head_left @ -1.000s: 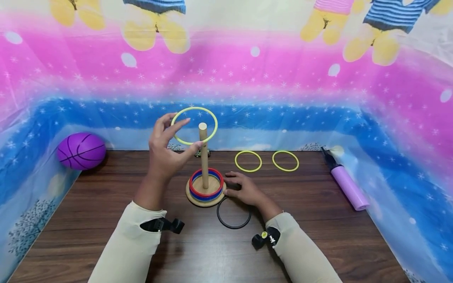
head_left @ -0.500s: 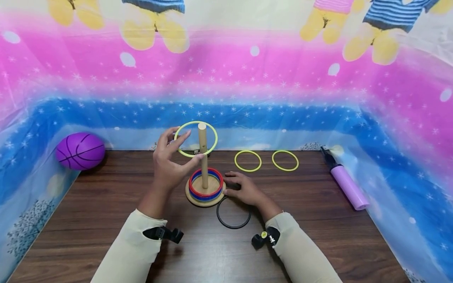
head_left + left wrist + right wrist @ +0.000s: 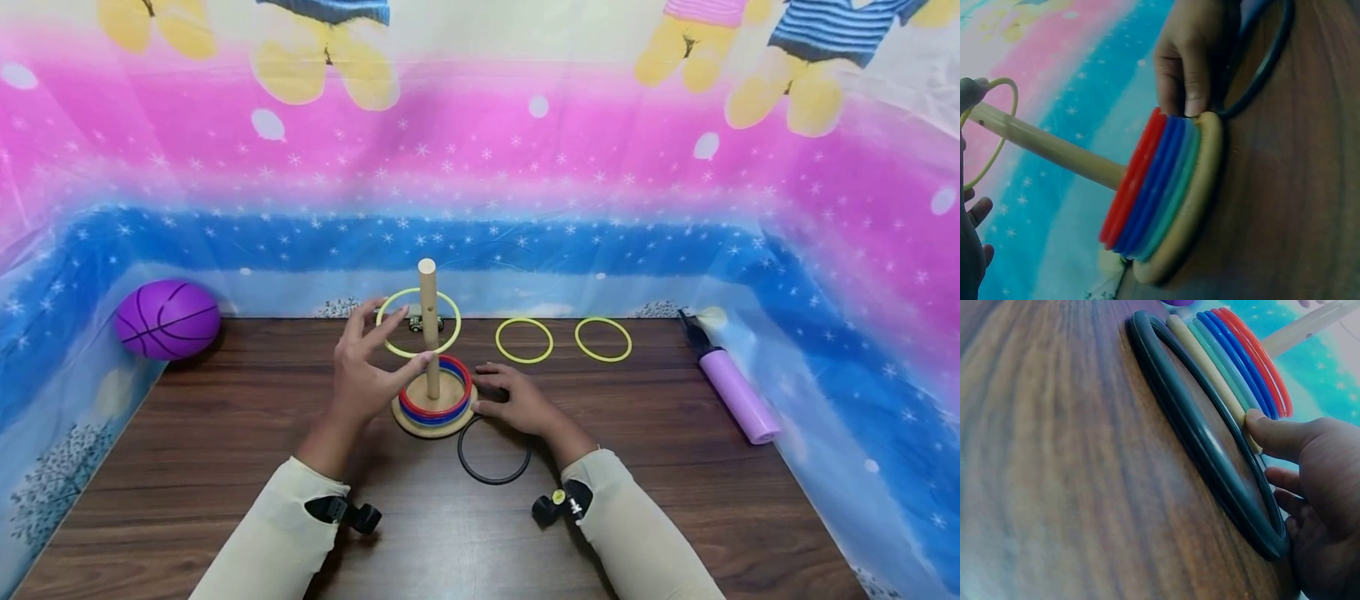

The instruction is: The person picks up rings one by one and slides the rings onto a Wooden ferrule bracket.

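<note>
My left hand [image 3: 390, 342] pinches a thin yellow ring [image 3: 417, 322] that is threaded over the wooden peg [image 3: 428, 321], about halfway down it. The peg stands on a round wooden base [image 3: 420, 422] carrying stacked red and blue rings [image 3: 436, 398]. On the right, my right hand [image 3: 483, 393] grips the rim of the base, thumb against its edge [image 3: 1254, 422]. A black ring [image 3: 495, 452] lies flat on the table just in front of that hand. In the left wrist view the yellow ring [image 3: 999, 134] circles the peg [image 3: 1054, 147] above the stack [image 3: 1141, 187].
Two more yellow rings [image 3: 524, 340] [image 3: 603, 339] lie at the back of the wooden table [image 3: 225, 433]. A purple ball [image 3: 167, 319] sits back left, a lilac pump [image 3: 731, 387] at the right. A small toy car [image 3: 422, 319] stands behind the peg. Patterned sheeting surrounds the table.
My left hand has lowered the yellow ring from above the peg's top down over it to about mid-height. The right hand has stayed on the base.
</note>
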The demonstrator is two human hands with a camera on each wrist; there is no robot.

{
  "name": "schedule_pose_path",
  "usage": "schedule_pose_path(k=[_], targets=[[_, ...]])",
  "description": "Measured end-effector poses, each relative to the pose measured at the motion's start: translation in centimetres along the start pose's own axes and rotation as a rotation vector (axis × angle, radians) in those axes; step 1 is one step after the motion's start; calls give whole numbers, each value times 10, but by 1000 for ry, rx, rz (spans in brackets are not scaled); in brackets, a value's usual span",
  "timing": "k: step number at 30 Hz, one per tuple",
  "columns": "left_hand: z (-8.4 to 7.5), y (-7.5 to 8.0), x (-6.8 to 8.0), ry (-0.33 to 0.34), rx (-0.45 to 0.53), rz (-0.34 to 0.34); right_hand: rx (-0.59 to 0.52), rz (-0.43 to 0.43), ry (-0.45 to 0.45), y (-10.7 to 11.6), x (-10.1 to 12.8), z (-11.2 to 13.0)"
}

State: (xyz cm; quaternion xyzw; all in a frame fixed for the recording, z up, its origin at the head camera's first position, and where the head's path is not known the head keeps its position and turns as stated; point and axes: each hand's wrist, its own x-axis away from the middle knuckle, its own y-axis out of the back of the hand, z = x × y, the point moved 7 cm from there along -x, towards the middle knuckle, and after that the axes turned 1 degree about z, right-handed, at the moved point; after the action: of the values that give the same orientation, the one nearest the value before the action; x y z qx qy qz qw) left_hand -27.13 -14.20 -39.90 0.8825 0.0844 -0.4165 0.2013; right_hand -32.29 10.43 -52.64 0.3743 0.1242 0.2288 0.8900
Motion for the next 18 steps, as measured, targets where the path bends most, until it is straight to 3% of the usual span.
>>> schedule_pose_path(k=[7,18], targets=[[11,0,17,-36,-7,11,-5,7,-2,-1,-1,3],[32,-11,42,21,36,75,-26,9,-6,1,0,1]])
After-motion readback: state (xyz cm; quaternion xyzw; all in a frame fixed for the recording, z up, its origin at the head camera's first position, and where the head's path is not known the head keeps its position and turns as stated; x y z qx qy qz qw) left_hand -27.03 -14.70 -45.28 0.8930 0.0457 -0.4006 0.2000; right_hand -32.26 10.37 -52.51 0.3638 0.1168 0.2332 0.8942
